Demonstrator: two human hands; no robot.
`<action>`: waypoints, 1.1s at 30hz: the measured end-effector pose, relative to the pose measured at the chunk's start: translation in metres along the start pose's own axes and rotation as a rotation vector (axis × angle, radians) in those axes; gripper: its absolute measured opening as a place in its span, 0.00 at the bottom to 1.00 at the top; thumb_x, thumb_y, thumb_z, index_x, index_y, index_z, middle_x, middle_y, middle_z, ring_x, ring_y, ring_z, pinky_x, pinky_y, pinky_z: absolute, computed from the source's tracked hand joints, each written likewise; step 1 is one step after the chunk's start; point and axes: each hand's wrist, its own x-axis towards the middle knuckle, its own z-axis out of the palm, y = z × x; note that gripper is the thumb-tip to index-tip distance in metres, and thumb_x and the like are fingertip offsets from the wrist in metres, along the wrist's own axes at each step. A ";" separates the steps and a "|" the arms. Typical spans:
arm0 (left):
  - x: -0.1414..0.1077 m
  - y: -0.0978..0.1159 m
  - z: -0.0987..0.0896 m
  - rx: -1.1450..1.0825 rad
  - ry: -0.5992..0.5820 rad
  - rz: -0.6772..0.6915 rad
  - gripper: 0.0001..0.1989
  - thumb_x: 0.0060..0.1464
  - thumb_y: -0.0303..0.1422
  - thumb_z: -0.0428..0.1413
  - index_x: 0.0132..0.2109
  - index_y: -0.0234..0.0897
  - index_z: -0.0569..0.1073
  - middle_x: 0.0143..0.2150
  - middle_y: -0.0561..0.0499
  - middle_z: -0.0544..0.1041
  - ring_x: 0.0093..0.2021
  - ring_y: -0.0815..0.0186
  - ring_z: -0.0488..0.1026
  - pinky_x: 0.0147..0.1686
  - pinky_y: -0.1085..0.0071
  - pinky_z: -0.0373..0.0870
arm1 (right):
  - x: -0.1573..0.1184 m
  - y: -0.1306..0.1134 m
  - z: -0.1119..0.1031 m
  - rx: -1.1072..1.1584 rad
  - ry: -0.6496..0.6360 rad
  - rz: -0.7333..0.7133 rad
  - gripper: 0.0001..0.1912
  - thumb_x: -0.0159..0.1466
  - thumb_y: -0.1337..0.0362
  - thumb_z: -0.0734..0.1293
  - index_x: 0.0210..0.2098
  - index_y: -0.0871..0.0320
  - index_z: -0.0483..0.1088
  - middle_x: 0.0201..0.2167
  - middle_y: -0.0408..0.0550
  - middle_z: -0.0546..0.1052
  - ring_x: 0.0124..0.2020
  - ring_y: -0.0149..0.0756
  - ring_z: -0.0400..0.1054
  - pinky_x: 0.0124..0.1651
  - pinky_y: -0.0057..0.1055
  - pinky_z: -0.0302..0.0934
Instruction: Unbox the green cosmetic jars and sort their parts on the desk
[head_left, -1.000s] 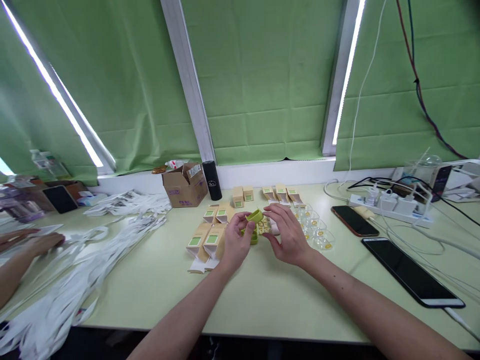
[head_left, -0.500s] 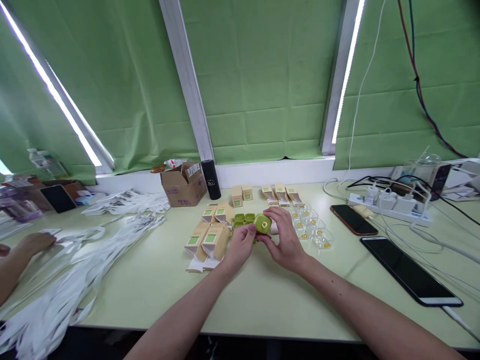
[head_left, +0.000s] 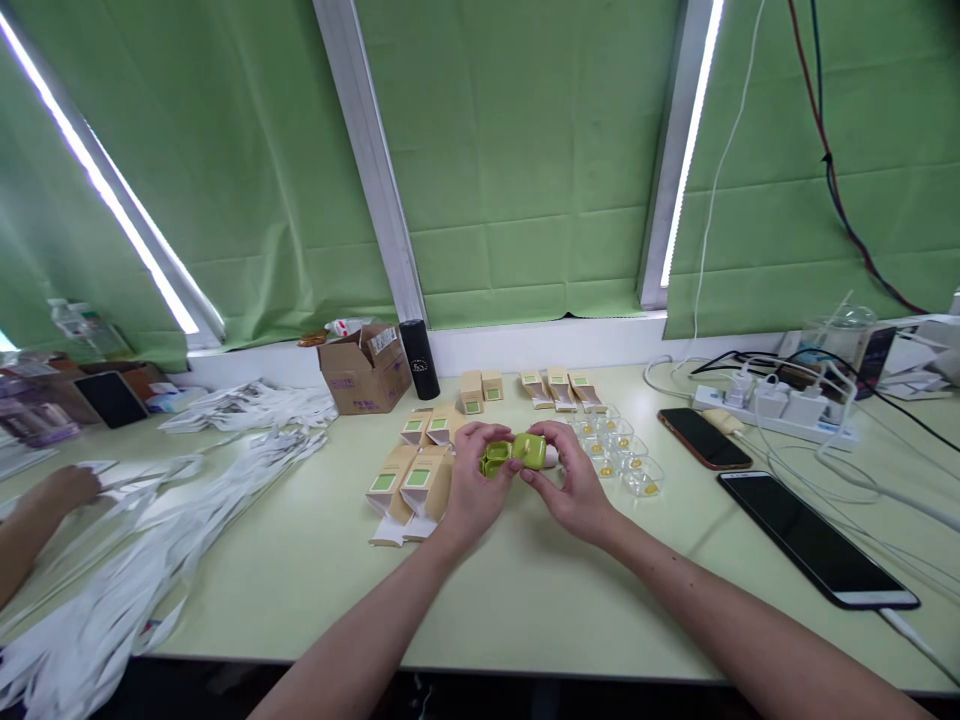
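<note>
A small, rounded green square case [head_left: 529, 452] is held up between my two hands at the middle of the table. My left hand [head_left: 480, 485] has its thumb pressed to the case's left edge, its fingers curled behind. From the right, my right hand [head_left: 568, 485] pinches the same case between thumb and fingers. More small green square containers [head_left: 495, 455] show behind my left hand, partly hidden by its fingers. Just right of the case, a bit of something white [head_left: 552, 456] peeks out. Several clear plastic pieces with yellow dots [head_left: 616, 450] lie beside my right hand.
Open tan cartons with green labels [head_left: 426, 478] stand left of my hands, others [head_left: 559, 388] farther back. A brown cardboard box [head_left: 366, 375] and black cylinder [head_left: 419, 360] stand behind. Phones [head_left: 814, 540] and a power strip [head_left: 780, 412] lie right. Another person's hand [head_left: 71, 490] touches white straps [head_left: 217, 500].
The green case has turned in my hands, so the round mark on its face no longer shows clearly. My left hand's fingers have risen and curled around its far side.
</note>
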 end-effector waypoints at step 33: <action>-0.002 -0.002 0.000 -0.048 -0.055 0.018 0.03 0.61 0.32 0.60 0.40 0.39 0.79 0.40 0.47 0.74 0.41 0.62 0.74 0.41 0.66 0.75 | -0.001 0.005 -0.003 -0.018 -0.083 -0.082 0.21 0.66 0.65 0.69 0.59 0.50 0.68 0.52 0.55 0.75 0.52 0.48 0.73 0.49 0.45 0.75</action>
